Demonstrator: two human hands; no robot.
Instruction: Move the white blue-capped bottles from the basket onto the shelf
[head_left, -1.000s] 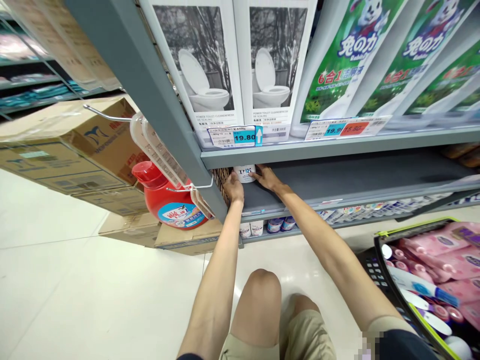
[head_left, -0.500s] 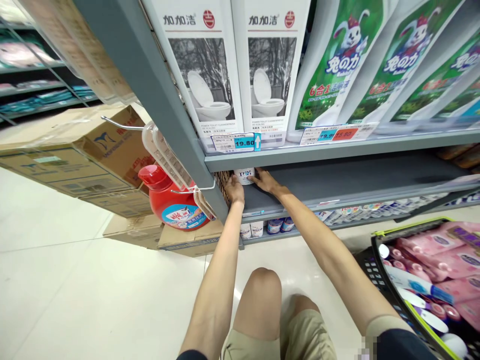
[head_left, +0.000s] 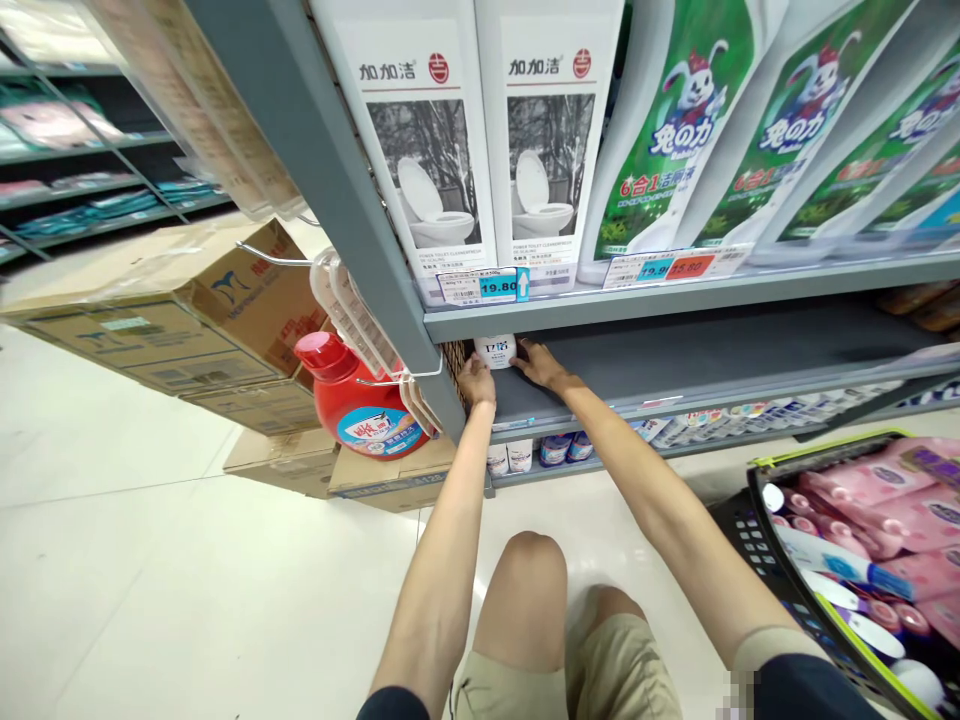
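A small white container with blue lettering (head_left: 495,351) stands at the far left end of a grey shop shelf (head_left: 675,385), just under the shelf above. My left hand (head_left: 477,381) is against its left side and my right hand (head_left: 537,364) against its right side, fingers curled round it, so both hands grip it. The container's top is hidden by the upper shelf's edge.
White toilet-cleaner boxes (head_left: 431,140) and green bottles (head_left: 667,130) fill the shelf above, with price tags (head_left: 487,286). A red detergent jug (head_left: 352,395) sits on cardboard boxes (head_left: 172,320) at left. A basket of pink packs (head_left: 862,560) is at right. Small bottles (head_left: 540,452) line the bottom shelf.
Both hands stay on the white container at the shelf's left end; the container sits slightly deeper. The view has tilted up and shifted a little right.
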